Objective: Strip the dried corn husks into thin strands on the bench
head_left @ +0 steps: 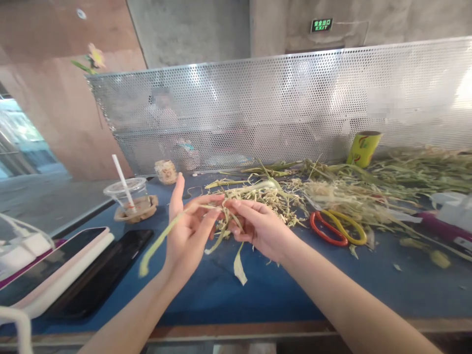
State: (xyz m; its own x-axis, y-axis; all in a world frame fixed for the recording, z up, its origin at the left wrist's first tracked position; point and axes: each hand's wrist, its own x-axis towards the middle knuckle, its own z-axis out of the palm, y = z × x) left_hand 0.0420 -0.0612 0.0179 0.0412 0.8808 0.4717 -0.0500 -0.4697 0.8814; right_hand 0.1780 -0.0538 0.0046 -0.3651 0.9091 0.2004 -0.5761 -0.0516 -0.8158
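In the middle of the view my two hands meet above a blue table (pixel 258 300). My left hand (pixel 190 228) pinches a pale green plant stem (pixel 158 248) between thumb and fingers, and the stem's loose end droops to the left past the palm. My right hand (pixel 258 223) is closed on the stem's other end, with dry leaf strips hanging below. The exact grip between the fingertips is partly hidden. Right behind the hands lies a heap of cut plant bits (pixel 291 196). Scissors (pixel 337 228) with one red and one yellow handle rest to the right.
On the left are a plastic cup (pixel 127 189) with a straw in a cardboard holder, a black phone (pixel 105 273) and a pale-edged device (pixel 70 260). A small jar (pixel 165 172), a yellow-green can (pixel 363 149) and more dried leaves (pixel 424 172) stand before a perforated metal screen (pixel 250 108).
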